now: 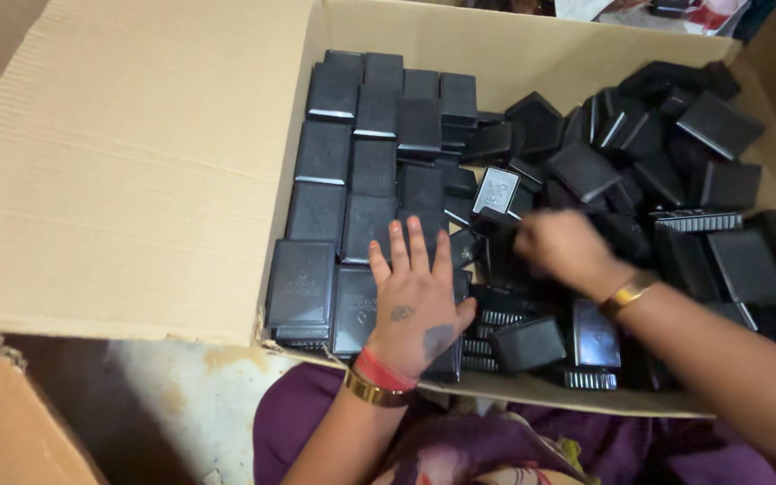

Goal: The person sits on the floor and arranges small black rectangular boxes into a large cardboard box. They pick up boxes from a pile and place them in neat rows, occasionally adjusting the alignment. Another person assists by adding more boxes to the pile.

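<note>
Cardboard box [532,40]: open, its wide left flap [127,162] folded out flat; far wall and near rim frame the contents.
Stacked cases [352,180]: flat black rectangular cases packed edge to edge in neat rows against the box's left wall, no gaps between them.
Loose cases [666,153]: the same black cases heaped at all angles across the middle and right, up to the right wall.
Left hand [415,310]: fingers spread wide, palm flat on the near rows, holding nothing.
Right hand [563,247]: blurred, curled down into the heap's middle; cannot tell what it holds.
Open room: bare floor [172,395] beneath the flap.
</note>
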